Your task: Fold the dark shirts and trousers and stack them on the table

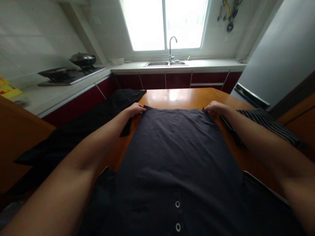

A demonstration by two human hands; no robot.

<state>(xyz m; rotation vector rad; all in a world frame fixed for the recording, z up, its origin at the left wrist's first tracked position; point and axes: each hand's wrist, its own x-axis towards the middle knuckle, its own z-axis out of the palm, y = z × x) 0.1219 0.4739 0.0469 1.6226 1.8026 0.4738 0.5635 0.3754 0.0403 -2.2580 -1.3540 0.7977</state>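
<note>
In the head view, you have a dark shirt (178,141) spread face up in front of you on the orange-brown wooden table (179,98), filling the middle of it from the near edge of the view towards the far side. Its long axis runs near to far, almost straight away from you. The hem (174,110) is the far end and lies crosswise, left to right; the end with two pale rings (177,204) points towards you, the rings one behind the other along that same axis. The body narrows to the eye towards the hem, and a few soft creases cross it. A left sleeve (104,188) and a right sleeve (262,198) spread out to either side at the near end, each with a pale line along its edge.

Your left hand (136,109) has the hem's far left corner, its grip closed in a pinch of thumb and fingers. Your right hand (214,107) has the far right corner, with its grip likewise closed on the cloth. You cannot tell whether those corners touch the table or sit slightly above it.

To your left lies a black garment (91,123), partly behind your left forearm. To your right, beyond your right forearm, is a striped cloth (268,123). At the far side stand a sink (157,66) and a tap (170,49) under a bright window (147,26).
</note>
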